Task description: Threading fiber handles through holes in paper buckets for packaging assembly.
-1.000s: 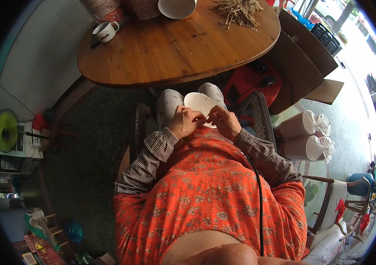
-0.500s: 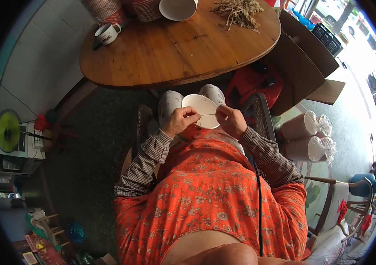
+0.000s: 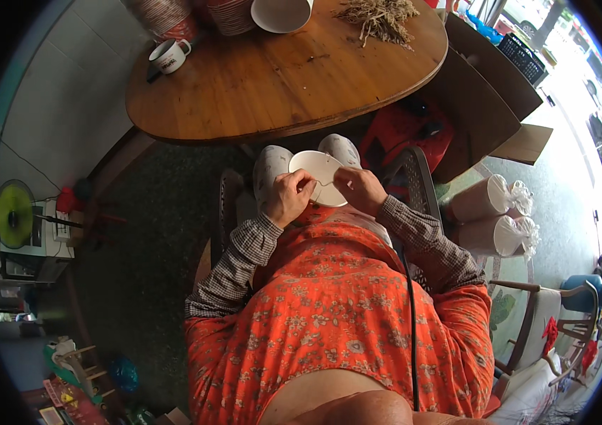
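In my lap, between my knees, rests a round paper tub (image 3: 308,163), white inside with some red on its outer side. Above its opening, my left hand (image 3: 289,198) and my right hand (image 3: 362,190) each pinch one end of a thin, pale stem-like strand (image 3: 323,185). The strand sags and bends between the fingertips. A few small bits show inside the tub, too small to name. On the table ahead lies a heap of dry, straw-coloured stems (image 3: 380,18).
The wooden table (image 3: 265,85) curves in front of my knees, holding an enamel mug (image 3: 168,57), stacked paper tubs (image 3: 163,18) and a white tub on its side (image 3: 282,15). To the right are a cardboard box (image 3: 481,106) and bagged tub stacks (image 3: 481,200). A black cord (image 3: 414,326) crosses my clothing.
My hands have come closer together, the right one moving left. The strand was stretched straight between them and is now slack and bent.
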The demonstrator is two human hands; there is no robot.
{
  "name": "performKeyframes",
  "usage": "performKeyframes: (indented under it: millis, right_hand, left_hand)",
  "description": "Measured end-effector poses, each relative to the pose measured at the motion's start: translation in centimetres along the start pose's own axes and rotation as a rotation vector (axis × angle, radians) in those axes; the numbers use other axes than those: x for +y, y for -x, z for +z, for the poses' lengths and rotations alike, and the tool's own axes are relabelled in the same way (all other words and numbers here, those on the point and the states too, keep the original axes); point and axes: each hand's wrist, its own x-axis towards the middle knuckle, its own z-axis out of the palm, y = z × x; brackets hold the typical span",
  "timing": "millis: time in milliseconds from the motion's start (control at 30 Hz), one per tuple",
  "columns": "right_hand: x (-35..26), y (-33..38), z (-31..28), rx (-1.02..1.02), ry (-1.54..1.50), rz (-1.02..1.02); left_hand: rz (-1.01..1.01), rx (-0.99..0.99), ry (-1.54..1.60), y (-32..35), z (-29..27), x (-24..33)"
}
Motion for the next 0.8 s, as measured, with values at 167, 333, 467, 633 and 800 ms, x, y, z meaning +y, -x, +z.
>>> performKeyframes:
  millis: [167,333,467,633,800]
  right_hand:
    - [3.3,-2.7,2.5,-0.181,0.075,0.041]
    - [4.6,-1.8,4.8,-0.388,0.052,-0.201]
    - [2.1,-1.1,3.6,-0.28,-0.079,-0.022]
    - [3.6,-1.2,4.7,-0.193,-0.233,-0.077]
    - [4.0,-2.2,4.1,-0.312,-0.297,-0.154]
  left_hand:
    - [0.012,0.162,-0.095,0.4,0.1,0.0]
    - [0.02,0.162,-0.199,0.7,-0.1,-0.5]
    - [0.025,0.086,-0.3,1.4,0.2,-2.7]
    - [-0.001,-0.032,-0.14,0.9,-0.2,-1.5]
    - [-0.03,-0.045,-0.05,0.7,-0.6,-1.0]
